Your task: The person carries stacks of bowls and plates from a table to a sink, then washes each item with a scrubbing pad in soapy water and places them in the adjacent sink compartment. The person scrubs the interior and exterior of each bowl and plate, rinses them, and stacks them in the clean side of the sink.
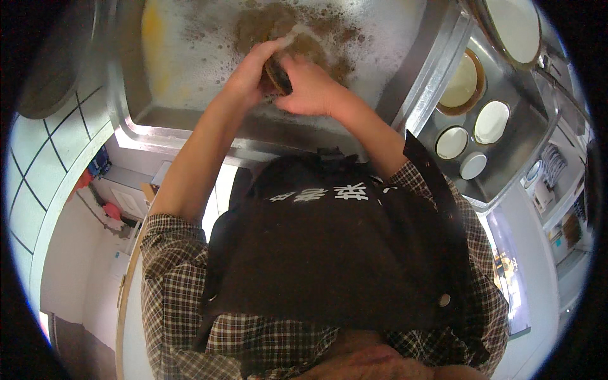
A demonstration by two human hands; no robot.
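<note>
Both hands work low over a stainless steel sink (190,121) holding cloudy, foamy water. Between them a dark-rimmed dish (277,76), probably a bowl, stands tilted on edge. My left hand (254,69) grips its left side. Around its right side wraps my right hand (311,88), thumb at the near rim. Past the fingers lies a pale streak (301,32); I cannot tell whether it is foam or a cloth. Brown bits and bubbles float about the hands, and the fingertips are partly hidden.
A second steel basin (503,175) to the right holds several dishes, among them a brown-rimmed bowl (476,80) and a small white dish (473,165). Another large bowl (515,28) sits at the upper right. White tiles (38,156) line the left side. Shelves (565,190) with dishes stand far right.
</note>
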